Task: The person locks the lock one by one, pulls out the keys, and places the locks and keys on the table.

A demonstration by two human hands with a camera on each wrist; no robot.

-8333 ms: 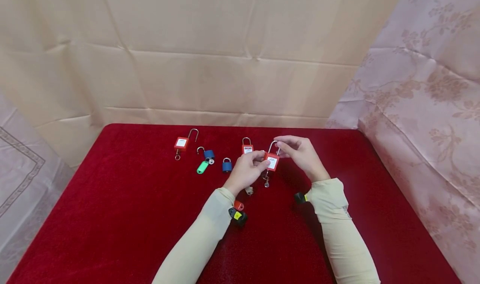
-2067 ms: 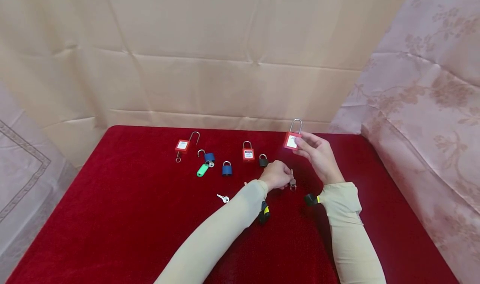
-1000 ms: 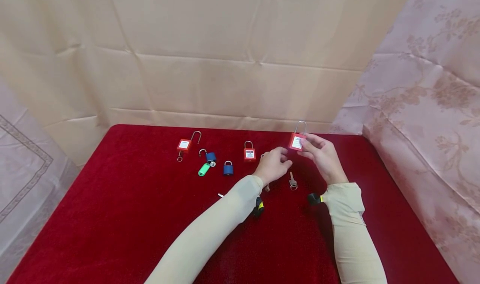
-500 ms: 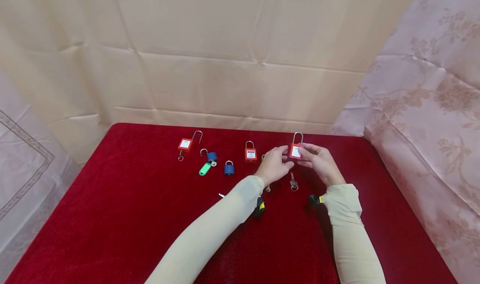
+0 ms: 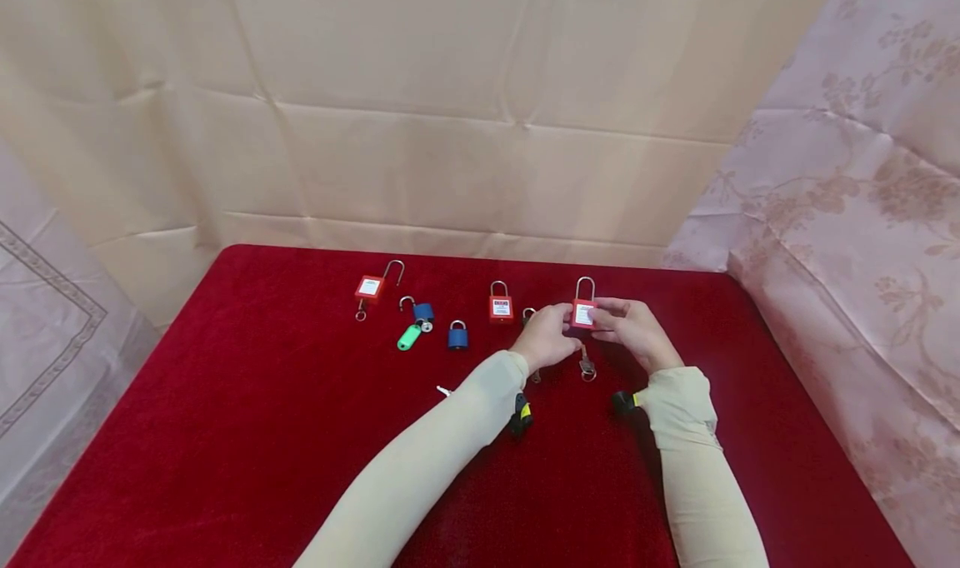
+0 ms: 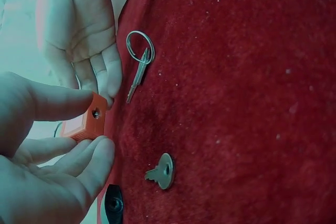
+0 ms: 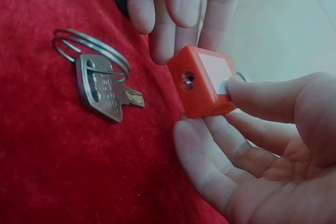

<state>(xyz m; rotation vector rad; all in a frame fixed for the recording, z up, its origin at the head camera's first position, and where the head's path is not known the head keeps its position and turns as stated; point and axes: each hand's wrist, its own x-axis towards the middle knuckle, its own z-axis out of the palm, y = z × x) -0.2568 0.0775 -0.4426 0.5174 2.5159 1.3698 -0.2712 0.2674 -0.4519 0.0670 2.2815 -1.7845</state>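
Red velvet covers the table point(image 5: 225, 435); right of centre in the head view, a red padlock point(image 5: 582, 313) is pinched between left hand point(image 5: 545, 336) and right hand point(image 5: 632, 329). Rigid and seemingly light, it is best gripped by its flat body sides.

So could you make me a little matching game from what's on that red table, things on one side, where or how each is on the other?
Things:
1. red padlock with shut shackle
2. key on a ring
3. green tag
4. far-left red padlock

States:
A. shackle swung open
B. held between left hand and right hand
C. beside a blue padlock
D. lying on the cloth just below the hands

Pairs: 1-B, 2-D, 3-C, 4-A
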